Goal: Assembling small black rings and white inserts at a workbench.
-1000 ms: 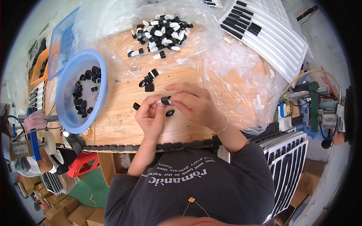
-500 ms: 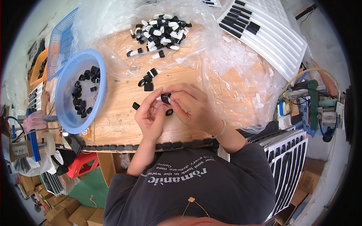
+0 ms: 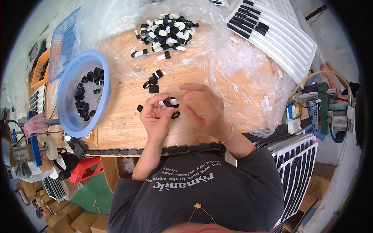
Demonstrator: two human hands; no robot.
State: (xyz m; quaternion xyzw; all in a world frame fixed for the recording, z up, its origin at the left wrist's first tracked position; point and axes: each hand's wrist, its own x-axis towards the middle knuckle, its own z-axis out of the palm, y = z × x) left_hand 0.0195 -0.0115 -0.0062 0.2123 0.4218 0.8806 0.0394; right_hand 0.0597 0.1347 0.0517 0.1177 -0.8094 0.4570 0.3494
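Note:
My left hand [image 3: 154, 120] pinches a short black sleeve with a white insert [image 3: 170, 102] between thumb and fingers, above the wooden table [image 3: 128, 126]. White shows at both of its ends. Just to the right, my right hand [image 3: 210, 108] is apart from that piece, its fingers spread and a little blurred, with nothing visible in them. A black ring [image 3: 176, 115] lies beside my left thumb. Farther off are several loose black pieces [image 3: 154, 89], and one more black piece [image 3: 140, 108] lies left of my left hand.
A pile of black-and-white pieces [image 3: 167, 33] sits on clear plastic sheeting [image 3: 120, 46] at the back. A blue basin [image 3: 107, 81] with black pieces stands at left. Small white pieces [image 3: 241, 58] are strewn at right, near a white ridged tray [image 3: 287, 42].
My right hand has let go of the sleeve and moved right, its fingers spreading. My left hand still holds the piece, whose white insert now shows more.

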